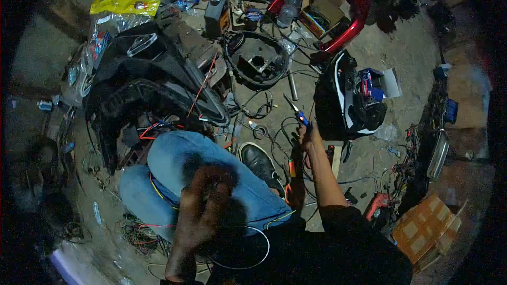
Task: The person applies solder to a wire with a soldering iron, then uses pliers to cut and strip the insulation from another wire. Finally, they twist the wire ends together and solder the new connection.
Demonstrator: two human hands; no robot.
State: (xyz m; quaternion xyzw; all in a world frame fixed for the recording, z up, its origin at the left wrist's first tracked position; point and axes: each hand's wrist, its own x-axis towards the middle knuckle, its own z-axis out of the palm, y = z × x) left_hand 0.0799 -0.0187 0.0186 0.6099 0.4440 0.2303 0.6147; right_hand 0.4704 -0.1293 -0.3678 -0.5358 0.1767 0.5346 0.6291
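My right hand is closed around the handle of a blue soldering iron, whose thin metal tip points up and left over the floor. Close to the camera, my left hand is raised above my jeans. Its fingers are bent and blurred around a dark shape, and what it holds cannot be made out. A white wire curves beside that hand. Yellow and red wires lie across the jeans.
Black motorcycle fairing lies left, a black-and-white part right of the iron. Behind are a round black housing, red frame and plastic bottle. A cardboard box and tangled wires sit at right.
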